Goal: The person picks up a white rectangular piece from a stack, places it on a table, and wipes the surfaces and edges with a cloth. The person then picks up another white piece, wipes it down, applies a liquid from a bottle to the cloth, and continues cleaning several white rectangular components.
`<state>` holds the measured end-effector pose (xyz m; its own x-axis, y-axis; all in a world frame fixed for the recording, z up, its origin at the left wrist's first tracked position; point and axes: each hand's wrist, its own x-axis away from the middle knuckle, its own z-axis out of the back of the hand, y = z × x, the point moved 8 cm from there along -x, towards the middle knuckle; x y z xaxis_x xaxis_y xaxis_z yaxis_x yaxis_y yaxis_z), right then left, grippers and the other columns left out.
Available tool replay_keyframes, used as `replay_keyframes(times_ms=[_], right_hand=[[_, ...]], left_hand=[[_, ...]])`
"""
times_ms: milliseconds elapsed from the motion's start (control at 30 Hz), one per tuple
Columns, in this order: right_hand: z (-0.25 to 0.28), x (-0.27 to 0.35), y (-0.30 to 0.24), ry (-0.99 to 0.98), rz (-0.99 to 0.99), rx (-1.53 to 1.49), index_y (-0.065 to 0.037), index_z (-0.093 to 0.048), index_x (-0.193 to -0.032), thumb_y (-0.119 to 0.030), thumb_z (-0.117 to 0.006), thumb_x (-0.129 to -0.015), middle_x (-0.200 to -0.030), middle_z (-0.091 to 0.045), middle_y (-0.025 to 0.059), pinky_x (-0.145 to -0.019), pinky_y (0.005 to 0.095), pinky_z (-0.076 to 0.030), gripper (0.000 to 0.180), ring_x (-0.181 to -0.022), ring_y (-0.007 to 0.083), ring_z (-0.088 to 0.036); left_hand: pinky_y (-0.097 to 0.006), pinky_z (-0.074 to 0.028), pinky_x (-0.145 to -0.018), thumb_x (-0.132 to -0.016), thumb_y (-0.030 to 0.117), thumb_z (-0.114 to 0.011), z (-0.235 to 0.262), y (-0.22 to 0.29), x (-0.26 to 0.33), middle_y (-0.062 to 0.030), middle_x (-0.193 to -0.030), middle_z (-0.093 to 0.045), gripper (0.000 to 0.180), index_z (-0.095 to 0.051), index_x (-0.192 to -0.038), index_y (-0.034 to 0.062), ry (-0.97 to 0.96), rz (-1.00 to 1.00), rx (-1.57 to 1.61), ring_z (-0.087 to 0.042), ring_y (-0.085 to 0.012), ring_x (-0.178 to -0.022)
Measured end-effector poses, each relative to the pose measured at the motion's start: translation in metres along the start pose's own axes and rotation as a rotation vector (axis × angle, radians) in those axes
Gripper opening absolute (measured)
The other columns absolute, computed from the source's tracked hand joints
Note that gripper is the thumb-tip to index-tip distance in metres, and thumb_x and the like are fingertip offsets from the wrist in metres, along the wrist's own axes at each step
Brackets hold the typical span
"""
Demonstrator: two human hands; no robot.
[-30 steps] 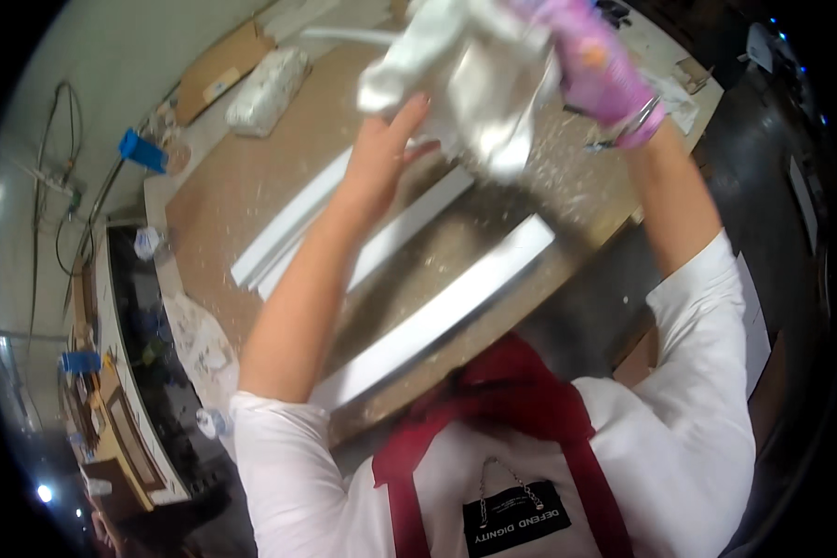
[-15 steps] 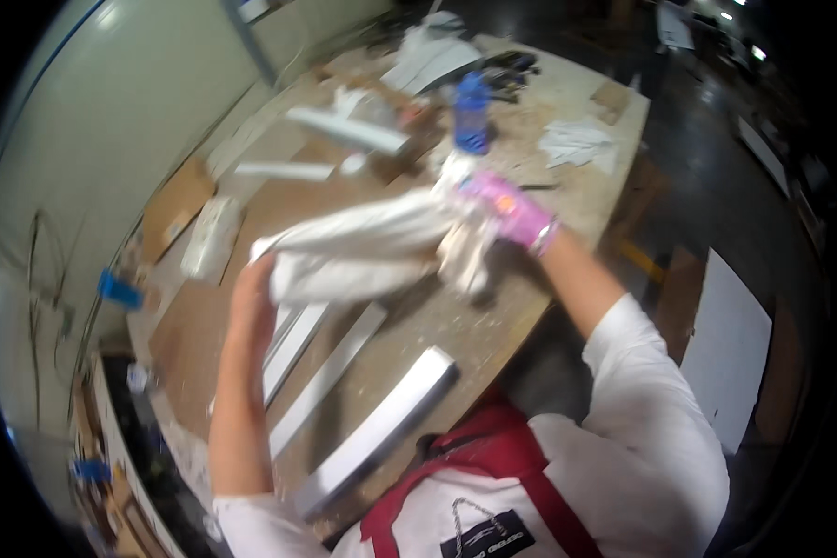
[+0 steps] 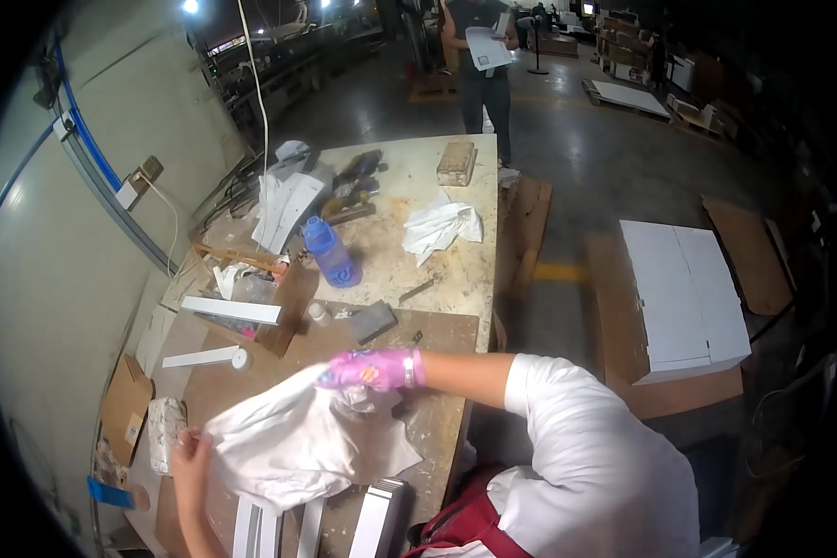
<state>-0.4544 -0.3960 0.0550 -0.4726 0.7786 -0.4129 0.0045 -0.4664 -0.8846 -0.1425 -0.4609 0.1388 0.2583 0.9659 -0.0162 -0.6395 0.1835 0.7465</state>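
Note:
A white cloth (image 3: 288, 442) hangs spread between my two hands above the worktable (image 3: 442, 400). My left hand (image 3: 192, 451) is bare and pinches the cloth's left corner. Wearing a pink patterned glove, my right hand (image 3: 372, 369) grips the cloth's upper right part, its fingertips partly hidden by folds. Several long white strips (image 3: 374, 521) lie below the cloth, their far ends covered by it. A grey block (image 3: 372, 323) and a small white bottle (image 3: 319, 314) stand just beyond my right hand.
Farther back are a blue water bottle (image 3: 330, 251), another white cloth (image 3: 442, 228), a wrapped brick-like block (image 3: 456, 165) and an open cardboard box (image 3: 293, 302) bearing a white strip. A person (image 3: 485, 84) stands past the table's far end. White panels (image 3: 684, 298) are stacked on the right.
My view has lifted and turned, bringing the person and floor in. The cloth, earlier stretched in a narrow bundle, now hangs wider. Both hands still hold it.

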Motion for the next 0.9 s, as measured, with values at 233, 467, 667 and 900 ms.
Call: replay_keyframes(times_ms=[233, 467, 667, 900], right_hand=[[-0.034, -0.05, -0.101, 0.109, 0.295, 0.182, -0.008, -0.049, -0.123, -0.02, -0.053, -0.092, -0.101, -0.059, 0.0047, -0.08, 0.0276, -0.048, 0.034, -0.088, 0.0155, -0.058], [-0.005, 0.007, -0.071, 0.174, 0.363, 0.357, -0.01, -0.037, -0.14, 0.0, -0.056, -0.079, -0.13, -0.05, 0.0172, -0.104, 0.0339, -0.039, 0.064, -0.116, 0.027, -0.05], [0.026, 0.071, 0.019, -0.034, -0.507, 0.279, -0.005, -0.046, -0.133, -0.037, -0.048, -0.094, -0.136, -0.045, 0.0189, -0.102, 0.0354, -0.038, 0.051, -0.126, 0.0281, -0.043], [-0.049, 0.056, 0.026, 0.046, -0.494, -0.814, -0.009, -0.032, -0.14, -0.048, -0.061, -0.085, -0.141, -0.042, 0.0106, -0.098, 0.0405, -0.041, 0.074, -0.129, 0.0223, -0.042]], left_hand=[[-0.045, -0.043, -0.095, -0.089, 0.05, -0.049, -0.187, -0.036, 0.032, -0.0082, -0.139, -0.044, 0.064, -0.036, -0.141, 0.0157, -0.535, 0.272, 0.68, -0.047, -0.0273, -0.122], [-0.042, -0.049, -0.088, -0.091, 0.042, -0.052, -0.17, 0.022, 0.003, -0.0143, -0.119, -0.056, 0.053, -0.047, -0.128, 0.0038, -0.176, 0.115, 1.106, -0.057, -0.0279, -0.105], [-0.041, -0.047, -0.091, -0.09, 0.046, -0.052, -0.115, 0.026, 0.005, -0.0132, -0.114, -0.058, 0.05, -0.053, -0.12, 0.0053, 0.024, 0.188, 1.24, -0.058, -0.0282, -0.105], [-0.037, -0.052, -0.078, -0.091, 0.042, -0.053, -0.142, 0.113, 0.007, -0.0048, -0.099, -0.065, 0.033, -0.061, -0.105, 0.0125, -0.085, 0.056, 1.38, -0.063, -0.0216, -0.088]])
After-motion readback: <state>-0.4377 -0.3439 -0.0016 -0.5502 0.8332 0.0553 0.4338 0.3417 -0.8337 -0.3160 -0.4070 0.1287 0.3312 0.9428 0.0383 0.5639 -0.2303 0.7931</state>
